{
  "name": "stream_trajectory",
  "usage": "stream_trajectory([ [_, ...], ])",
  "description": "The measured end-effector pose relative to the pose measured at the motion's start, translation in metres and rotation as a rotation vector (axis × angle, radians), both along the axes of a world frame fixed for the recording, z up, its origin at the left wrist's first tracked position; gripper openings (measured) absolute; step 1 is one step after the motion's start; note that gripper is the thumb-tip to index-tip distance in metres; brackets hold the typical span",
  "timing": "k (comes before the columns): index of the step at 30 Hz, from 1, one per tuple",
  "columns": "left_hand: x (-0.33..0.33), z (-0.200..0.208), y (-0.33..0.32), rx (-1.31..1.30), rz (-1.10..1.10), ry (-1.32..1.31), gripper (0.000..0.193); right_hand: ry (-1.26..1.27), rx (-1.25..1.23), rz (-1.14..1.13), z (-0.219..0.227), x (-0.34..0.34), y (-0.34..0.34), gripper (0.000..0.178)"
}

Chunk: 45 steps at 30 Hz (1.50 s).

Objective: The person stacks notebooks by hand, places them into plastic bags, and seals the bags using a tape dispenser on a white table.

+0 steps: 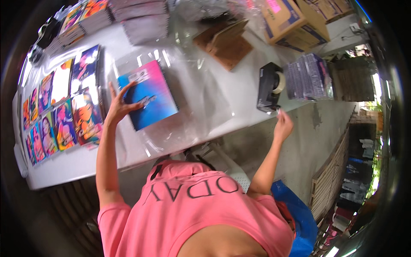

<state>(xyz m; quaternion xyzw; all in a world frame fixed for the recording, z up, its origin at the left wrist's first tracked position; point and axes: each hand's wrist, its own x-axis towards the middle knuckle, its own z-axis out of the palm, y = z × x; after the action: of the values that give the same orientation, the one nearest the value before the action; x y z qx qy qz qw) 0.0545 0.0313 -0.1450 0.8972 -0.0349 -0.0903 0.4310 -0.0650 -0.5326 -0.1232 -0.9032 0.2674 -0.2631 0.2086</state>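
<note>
Fingers of the left hand [119,107]: spread wide and laid flat on the left edge of a pink-and-blue booklet [150,95], left of frame centre; nothing is gripped, the booklet is only pressed down.

Booklet: lies inside or upon a clear plastic sleeve [188,107] on the white counter [239,85]. Its long axis runs from upper left to lower right of the frame, tilted against the counter edge. It extends rightward and upward from the fingertips, so the left hand is far the nearer of the two.

Fingers of the right hand [283,125]: raised at right of centre, pinched lightly together near a small pale scrap, possibly a piece of tape; whether anything is actually held cannot be told. This hand is just below a black tape dispenser [270,87] and well apart from the booklet.

Surroundings: rows of colourful printed cards [60,111] are laid out at the left of the frame; stacks of wrapped booklets [143,19] are seen at the top; brown card pieces [224,43] top centre; a wrapped stack [309,77] right of the dispenser; cardboard boxes [295,21] at upper right.
</note>
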Motion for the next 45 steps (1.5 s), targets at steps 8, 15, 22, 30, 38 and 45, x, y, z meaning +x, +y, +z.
stream_trajectory([
  [8, 0.001, -0.014, 0.003, -0.030, -0.015, -0.060, 0.091, 0.706, 0.817, 1.223, 0.069, 0.149, 0.308, 0.017],
  [15, 0.000, -0.020, -0.003, -0.040, 0.028, -0.071, 0.093, 0.979, -0.047, 1.215, 0.021, 0.196, 0.411, 0.035],
  [22, -0.013, -0.027, 0.001, -0.095, 0.152, -0.087, 0.120, 0.963, -0.270, 0.869, 0.042, 0.202, 0.359, 0.076],
  [30, -0.049, -0.008, -0.033, -0.840, 0.378, -0.105, 0.138, 0.246, 1.244, 1.038, -0.008, 0.137, 0.332, 0.095],
  [38, -0.081, 0.063, -0.057, -0.908, 0.340, -0.246, 0.132, 0.094, 1.218, 1.138, 0.019, 0.099, 0.316, 0.094],
  [45, -0.077, 0.075, -0.060, -0.682, 0.232, -0.487, 0.132, -0.147, 1.115, 1.258, 0.052, 0.103, 0.315, 0.121],
])
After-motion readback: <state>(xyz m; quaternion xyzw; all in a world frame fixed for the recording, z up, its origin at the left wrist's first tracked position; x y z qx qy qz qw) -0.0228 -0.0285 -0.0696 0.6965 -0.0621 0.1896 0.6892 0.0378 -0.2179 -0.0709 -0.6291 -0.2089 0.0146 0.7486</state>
